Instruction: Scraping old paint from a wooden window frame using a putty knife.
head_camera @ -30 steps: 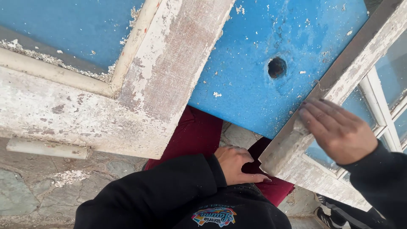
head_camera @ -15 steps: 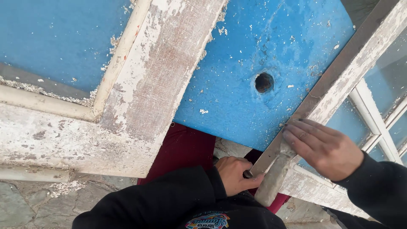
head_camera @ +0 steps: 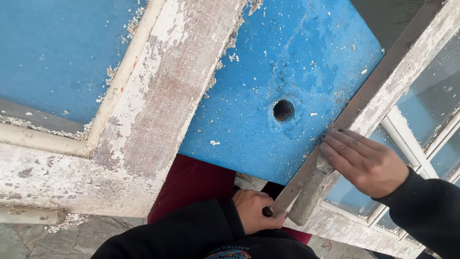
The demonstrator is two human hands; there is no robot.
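At 9 o'clock lies an old wooden frame (head_camera: 143, 120). Its white paint is flaking off, and blue panels (head_camera: 52, 52) sit inside it. Little white paint chips lie along its edges.

In the middle, toward 12 o'clock, is a blue board (head_camera: 268, 62) with a round dark hole (head_camera: 283, 110) in it. White crumbs of paint are sprinkled all over the board.

At 6 o'clock is the left hand (head_camera: 253, 211), in a black sleeve. Its fingers (head_camera: 268, 217) are curled tight around the dark handle of a flat metal scraper (head_camera: 306, 175). The scraper's long grey blade runs up toward 2 o'clock, along the edge of a second wooden frame (head_camera: 383, 96). The blade lies right against that wood, between the blue board and the frame.

At 3 o'clock is the right hand (head_camera: 366, 163), also in a black sleeve. Its fingers (head_camera: 342, 146) are straight and pressed together, lying flat on the blade and the frame's edge, pushing down.

Past that hand, at 3 to 4 o'clock, the second frame holds glass panes (head_camera: 431, 96) with thin white bars.

Under everything, at 6 o'clock, dark red cloth (head_camera: 191, 184) shows, and grey stone floor (head_camera: 28, 240) at 8 o'clock.
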